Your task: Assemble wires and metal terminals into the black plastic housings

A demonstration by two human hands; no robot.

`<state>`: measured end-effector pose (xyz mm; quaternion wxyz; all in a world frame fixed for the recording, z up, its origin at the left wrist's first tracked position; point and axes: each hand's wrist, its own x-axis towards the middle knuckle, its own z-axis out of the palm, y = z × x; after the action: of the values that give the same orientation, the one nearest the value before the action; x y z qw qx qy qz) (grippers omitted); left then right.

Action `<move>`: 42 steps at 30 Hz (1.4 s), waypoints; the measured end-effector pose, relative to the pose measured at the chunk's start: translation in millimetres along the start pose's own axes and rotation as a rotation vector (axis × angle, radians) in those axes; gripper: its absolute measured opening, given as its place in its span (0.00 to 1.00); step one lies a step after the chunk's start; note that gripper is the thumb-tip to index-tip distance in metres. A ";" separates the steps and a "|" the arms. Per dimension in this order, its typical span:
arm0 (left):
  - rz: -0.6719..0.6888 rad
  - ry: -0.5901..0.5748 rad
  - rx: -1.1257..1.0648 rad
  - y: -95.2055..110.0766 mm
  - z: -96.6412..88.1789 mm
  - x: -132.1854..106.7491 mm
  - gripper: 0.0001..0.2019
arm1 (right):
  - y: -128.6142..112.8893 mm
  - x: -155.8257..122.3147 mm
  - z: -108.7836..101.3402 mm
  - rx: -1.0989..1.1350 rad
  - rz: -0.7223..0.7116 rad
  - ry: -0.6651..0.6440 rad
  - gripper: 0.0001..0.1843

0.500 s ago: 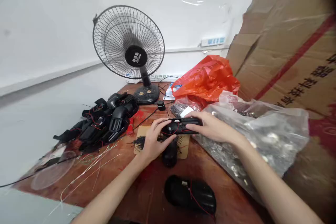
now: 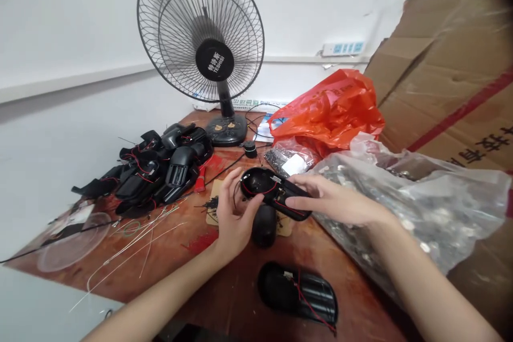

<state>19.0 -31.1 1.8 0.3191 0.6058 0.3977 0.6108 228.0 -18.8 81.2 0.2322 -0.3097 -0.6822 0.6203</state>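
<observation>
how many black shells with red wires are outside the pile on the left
2: the held shell, in the right hand with the left hand at its other end, and the near shell, lying on the table. Others may be hidden.

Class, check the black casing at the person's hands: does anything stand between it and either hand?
Nothing visible does: the right hand grips the black casing directly, and the left hand is at its rounded end, with no other object seen between.
</observation>
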 end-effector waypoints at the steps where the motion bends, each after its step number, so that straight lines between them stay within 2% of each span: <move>1: -0.054 0.005 -0.027 1.2 -0.3 1.1 0.36 | 0.3 1.4 3.7 0.013 0.003 -0.001 0.17; 5: -0.196 0.006 -0.074 1.8 -2.7 -0.6 0.32 | -0.4 6.8 18.4 0.027 0.054 0.042 0.19; 7: -0.206 -0.051 -0.095 0.8 -4.1 -6.1 0.32 | 0.0 9.1 25.0 0.013 0.079 0.086 0.20; 10: -0.186 -0.186 -0.110 -1.0 -4.6 -15.4 0.37 | 4.0 11.9 31.9 0.030 0.091 0.114 0.23; 13: -0.195 -0.232 -0.072 -3.1 -2.1 -19.0 0.42 | 9.5 13.4 34.4 0.063 0.101 0.124 0.24; 18: -0.405 -0.272 -0.074 -5.2 2.2 -11.9 0.41 | 13.6 13.2 32.4 0.068 0.140 0.078 0.28; 20: -0.438 -0.272 -0.096 -4.8 1.9 -9.1 0.39 | 12.9 12.4 30.0 0.044 0.142 0.069 0.27; 24: -0.408 -0.271 -0.122 -4.5 -0.4 -6.7 0.36 | 11.0 10.1 22.7 -0.096 0.126 0.087 0.23; 26: -0.404 -0.286 -0.125 -5.5 -1.3 -6.1 0.37 | 11.8 9.1 18.9 -0.170 0.113 0.138 0.21; 28: -0.407 -0.297 -0.124 -7.1 -1.9 -5.6 0.40 | 13.8 8.8 15.8 -0.212 0.040 0.190 0.20; 31: -0.407 -0.316 -0.124 -9.0 -2.4 -5.3 0.44 | 16.5 9.5 13.5 -0.221 -0.120 0.194 0.25; 33: -0.399 -0.334 -0.126 -9.6 -2.6 -5.7 0.44 | 16.5 10.5 13.4 -0.170 -0.167 0.163 0.29; 38: -0.367 -0.382 -0.143 -9.0 -2.4 -6.8 0.41 | 14.1 12.4 13.9 -0.013 -0.154 0.127 0.30; 42: -0.357 -0.406 -0.129 -5.6 -2.9 -6.9 0.36 | 14.5 12.6 12.6 -0.029 -0.112 0.155 0.30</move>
<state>16.1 -34.7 -6.2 0.5326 0.6147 0.3864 0.4350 212.3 -18.1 64.4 0.3141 -0.3217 -0.6872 0.5707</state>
